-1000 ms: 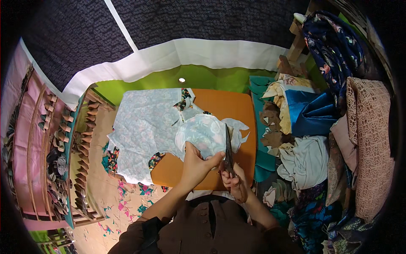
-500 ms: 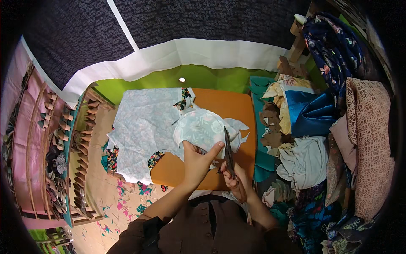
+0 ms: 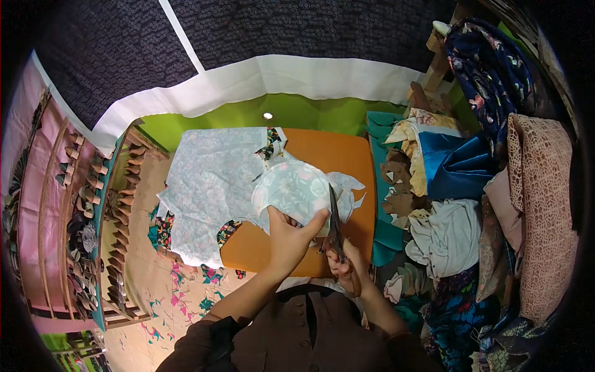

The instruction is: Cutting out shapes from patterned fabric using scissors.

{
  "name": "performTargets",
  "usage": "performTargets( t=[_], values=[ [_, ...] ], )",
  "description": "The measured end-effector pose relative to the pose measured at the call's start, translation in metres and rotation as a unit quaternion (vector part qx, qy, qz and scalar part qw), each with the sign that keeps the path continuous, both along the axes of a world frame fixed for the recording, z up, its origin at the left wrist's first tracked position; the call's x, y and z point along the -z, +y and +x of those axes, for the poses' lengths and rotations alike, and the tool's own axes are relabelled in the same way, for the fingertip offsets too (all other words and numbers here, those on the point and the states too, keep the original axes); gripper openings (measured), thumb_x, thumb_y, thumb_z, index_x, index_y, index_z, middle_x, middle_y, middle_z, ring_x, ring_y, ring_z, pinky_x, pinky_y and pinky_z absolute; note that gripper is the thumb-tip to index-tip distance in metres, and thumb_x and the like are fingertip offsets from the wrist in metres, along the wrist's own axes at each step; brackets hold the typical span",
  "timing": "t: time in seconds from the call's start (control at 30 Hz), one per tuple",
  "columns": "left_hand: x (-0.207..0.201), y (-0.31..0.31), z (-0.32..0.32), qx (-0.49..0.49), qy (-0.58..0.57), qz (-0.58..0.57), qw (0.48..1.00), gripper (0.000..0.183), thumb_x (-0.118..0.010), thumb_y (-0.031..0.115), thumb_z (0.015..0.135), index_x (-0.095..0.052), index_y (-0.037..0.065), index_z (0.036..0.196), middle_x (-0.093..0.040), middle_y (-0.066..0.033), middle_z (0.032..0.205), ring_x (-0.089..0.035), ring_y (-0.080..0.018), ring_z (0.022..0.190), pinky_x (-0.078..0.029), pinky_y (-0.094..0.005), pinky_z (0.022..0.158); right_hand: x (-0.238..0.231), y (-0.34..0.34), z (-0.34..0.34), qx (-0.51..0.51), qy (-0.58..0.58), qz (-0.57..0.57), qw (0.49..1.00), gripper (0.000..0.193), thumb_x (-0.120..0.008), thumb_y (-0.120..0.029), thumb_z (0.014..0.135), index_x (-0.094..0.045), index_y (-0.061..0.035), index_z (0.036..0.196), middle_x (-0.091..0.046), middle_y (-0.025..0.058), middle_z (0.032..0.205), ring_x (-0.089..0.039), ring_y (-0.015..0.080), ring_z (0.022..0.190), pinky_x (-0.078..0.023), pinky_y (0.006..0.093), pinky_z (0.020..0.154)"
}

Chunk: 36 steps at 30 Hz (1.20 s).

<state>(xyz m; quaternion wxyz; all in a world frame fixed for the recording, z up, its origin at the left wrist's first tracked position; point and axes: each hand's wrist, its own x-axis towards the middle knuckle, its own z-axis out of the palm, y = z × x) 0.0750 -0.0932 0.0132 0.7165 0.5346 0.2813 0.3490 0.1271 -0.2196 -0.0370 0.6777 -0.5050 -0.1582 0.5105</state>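
My left hand grips the near edge of a rounded fabric piece, pale with a faint floral pattern, thumb on top and fingers beneath. In my right hand is a pair of dark scissors, its blades pointing away from me along the piece's right edge. The fabric is held up above an orange work table. Just right of the blades hangs a ragged pale offcut. A large pale cut sheet of fabric lies over the table's left side, dark floral print showing at its edges.
Stacks of folded and loose cloth crowd the right side, among them blue satin and a white bundle. A wooden rack of small pieces stands at left. Coloured scraps litter the floor. Dark patterned fabric hangs at the back.
The fabric piece has shifted slightly left. The scissors have tilted slightly, and their blades stay beside the piece's right edge. Both hands keep their hold.
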Motion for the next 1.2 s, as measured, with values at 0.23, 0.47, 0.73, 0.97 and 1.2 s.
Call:
performTargets(
  t=[0.23, 0.47, 0.73, 0.97, 1.2],
  values=[
    [0.007, 0.001, -0.001, 0.022, 0.011, 0.013, 1.000, 0.051, -0.070, 0.007, 0.069, -0.028, -0.004, 0.097, -0.047, -0.0158, 0.099, -0.052, -0.0177, 0.091, -0.046, -0.0277, 0.074, -0.005, -0.003, 0.002, -0.001, 0.015, -0.005, 1.000, 0.052, -0.059, -0.048, 0.075, -0.046, -0.0026, 0.098, -0.034, -0.0044, 0.071, -0.032, 0.0014, 0.059, -0.028, 0.0137, 0.049],
    [0.005, 0.002, -0.002, 0.035, 0.016, 0.024, 0.999, 0.053, -0.070, 0.007, 0.068, -0.028, -0.004, 0.098, -0.047, -0.0152, 0.099, -0.052, -0.0177, 0.089, -0.046, -0.0272, 0.073, -0.007, -0.005, 0.000, 0.014, 0.070, 0.024, 0.997, 0.026, -0.044, -0.027, 0.088, -0.047, -0.0026, 0.099, -0.035, -0.0054, 0.069, -0.034, -0.0018, 0.054, -0.032, 0.0102, 0.044],
    [0.008, 0.006, -0.004, 0.052, 0.046, 0.059, 0.996, 0.053, -0.070, 0.008, 0.068, -0.029, -0.004, 0.099, -0.047, -0.0154, 0.099, -0.052, -0.0172, 0.090, -0.046, -0.0272, 0.073, -0.006, -0.005, 0.006, 0.006, -0.109, -0.050, 0.993, 0.058, -0.048, -0.057, 0.077, -0.049, -0.0014, 0.094, -0.034, -0.0044, 0.063, -0.034, 0.0035, 0.055, -0.030, 0.0186, 0.048],
    [0.010, 0.008, -0.006, 0.060, 0.025, 0.065, 0.996, 0.054, -0.071, 0.012, 0.068, -0.030, -0.004, 0.100, -0.049, -0.0153, 0.097, -0.054, -0.0171, 0.085, -0.047, -0.0270, 0.069, -0.003, -0.007, 0.004, 0.016, -0.204, 0.009, 0.979, 0.067, -0.050, -0.065, 0.070, -0.049, -0.0013, 0.091, -0.034, -0.0037, 0.060, -0.034, 0.0057, 0.055, -0.028, 0.0215, 0.048],
    [0.005, 0.005, 0.003, -0.024, 0.063, 0.010, 0.998, 0.051, -0.073, 0.019, 0.067, -0.039, -0.006, 0.096, -0.053, -0.0153, 0.091, -0.055, -0.0173, 0.079, -0.047, -0.0269, 0.063, 0.004, -0.007, 0.005, 0.003, -0.240, 0.008, 0.971, 0.058, -0.058, -0.055, 0.071, -0.047, -0.0022, 0.091, -0.033, -0.0039, 0.059, -0.033, 0.0052, 0.052, -0.028, 0.0211, 0.047]
  ],
)
